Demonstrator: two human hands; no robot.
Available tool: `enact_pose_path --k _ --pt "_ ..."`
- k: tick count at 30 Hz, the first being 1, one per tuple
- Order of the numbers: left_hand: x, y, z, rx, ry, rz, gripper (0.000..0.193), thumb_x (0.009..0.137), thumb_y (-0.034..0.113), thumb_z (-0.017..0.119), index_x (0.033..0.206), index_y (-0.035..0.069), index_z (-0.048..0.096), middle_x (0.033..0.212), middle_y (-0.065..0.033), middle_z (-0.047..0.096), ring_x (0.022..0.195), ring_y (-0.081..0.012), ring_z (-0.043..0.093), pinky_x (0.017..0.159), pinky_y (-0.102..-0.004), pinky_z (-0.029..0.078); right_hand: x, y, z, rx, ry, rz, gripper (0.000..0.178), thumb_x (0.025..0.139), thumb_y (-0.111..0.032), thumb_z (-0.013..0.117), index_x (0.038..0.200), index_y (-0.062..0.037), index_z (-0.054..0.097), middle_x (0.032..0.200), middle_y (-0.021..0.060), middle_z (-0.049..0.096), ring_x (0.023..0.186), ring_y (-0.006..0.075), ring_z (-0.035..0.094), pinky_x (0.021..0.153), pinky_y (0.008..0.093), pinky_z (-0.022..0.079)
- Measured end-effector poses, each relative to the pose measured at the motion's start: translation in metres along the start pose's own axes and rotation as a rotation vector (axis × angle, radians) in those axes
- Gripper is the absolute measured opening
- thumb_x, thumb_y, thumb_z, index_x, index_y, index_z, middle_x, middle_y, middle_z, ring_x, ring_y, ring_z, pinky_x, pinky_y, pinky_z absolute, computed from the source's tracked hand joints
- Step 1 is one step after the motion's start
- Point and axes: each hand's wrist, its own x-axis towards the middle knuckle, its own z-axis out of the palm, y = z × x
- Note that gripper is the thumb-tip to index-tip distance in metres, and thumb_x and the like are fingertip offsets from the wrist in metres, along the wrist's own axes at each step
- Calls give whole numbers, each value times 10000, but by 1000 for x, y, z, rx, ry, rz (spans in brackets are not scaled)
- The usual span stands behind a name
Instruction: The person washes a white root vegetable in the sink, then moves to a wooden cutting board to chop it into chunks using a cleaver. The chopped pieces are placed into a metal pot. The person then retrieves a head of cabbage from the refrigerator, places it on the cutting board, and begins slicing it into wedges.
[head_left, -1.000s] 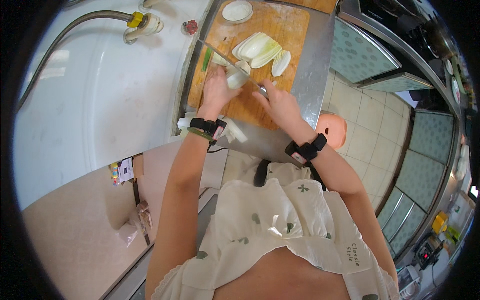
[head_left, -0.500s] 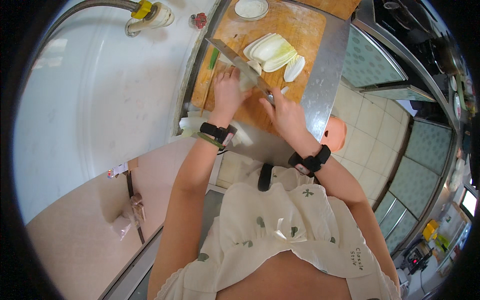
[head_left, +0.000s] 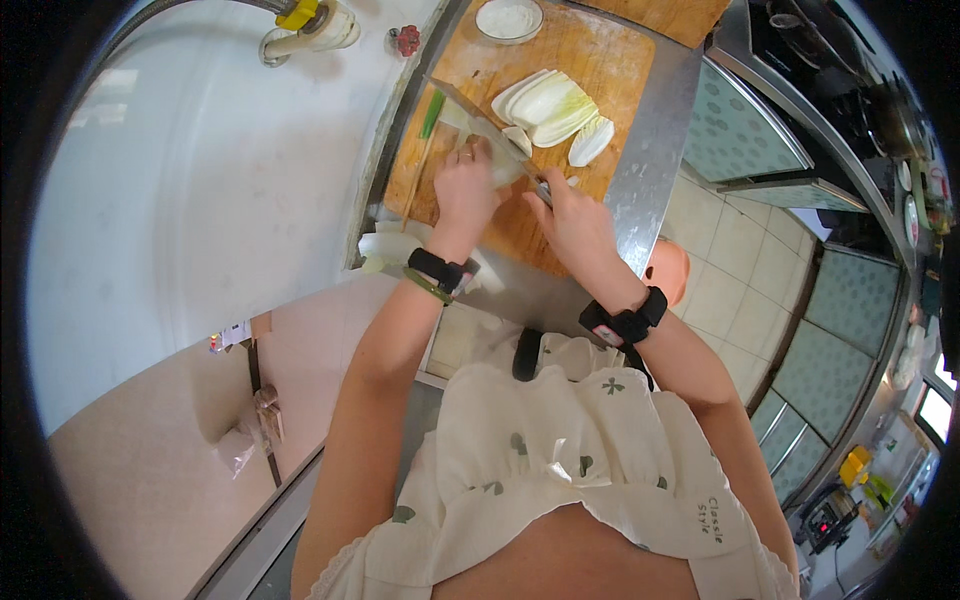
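Observation:
My right hand [head_left: 580,225] is closed around the handle of a kitchen knife [head_left: 478,120], whose blade slants up to the left across the wooden cutting board [head_left: 590,60]. My left hand [head_left: 466,195], fingers curled, holds down pale cabbage leaf [head_left: 508,172] beside the blade; its fingertips are partly hidden and blurred. Just past the knife, a small cut cabbage piece [head_left: 518,140] lies by a stack of cabbage leaves [head_left: 552,108]. One separate leaf [head_left: 591,141] rests to the right of that stack.
A glass bowl of white powder [head_left: 508,20] stands at the board's far end. Along its left side lie a green scallion piece [head_left: 433,113] and a thin stick [head_left: 417,180]. White vegetable pieces [head_left: 388,246] sit at the near left corner. An orange stool [head_left: 668,270] is on the floor, right.
The blade has turned more edge-on to view, and my left hand has shifted slightly along the cabbage. Both hands keep their holds. The whole view has moved a little.

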Motion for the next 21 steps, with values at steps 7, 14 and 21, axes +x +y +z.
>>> enact_pose_path --k 7,14,21 --pt "-5 7 0 3 36 -16 773 546 357 842 1175 17 548 1010 -129 635 937 -263 607 802 -346 475 4 3 6 -80 -1 -7 299 897 -329 583 1026 -67 519 662 175 627 602 360 623 499 443 480" --pt "-4 5 1 -16 102 19 713 544 332 844 1125 24 569 944 -138 643 879 -268 620 726 -357 502 37 5 19 -63 -87 -5 349 898 -380 540 1041 -65 498 744 200 644 694 388 631 591 483 494" --pt "-10 1 -5 -40 83 56 715 513 285 856 1125 42 576 908 -144 651 846 -284 629 713 -362 519 19 8 4 -97 -133 34 357 889 -386 549 1021 -58 499 732 198 643 692 391 633 599 486 496"
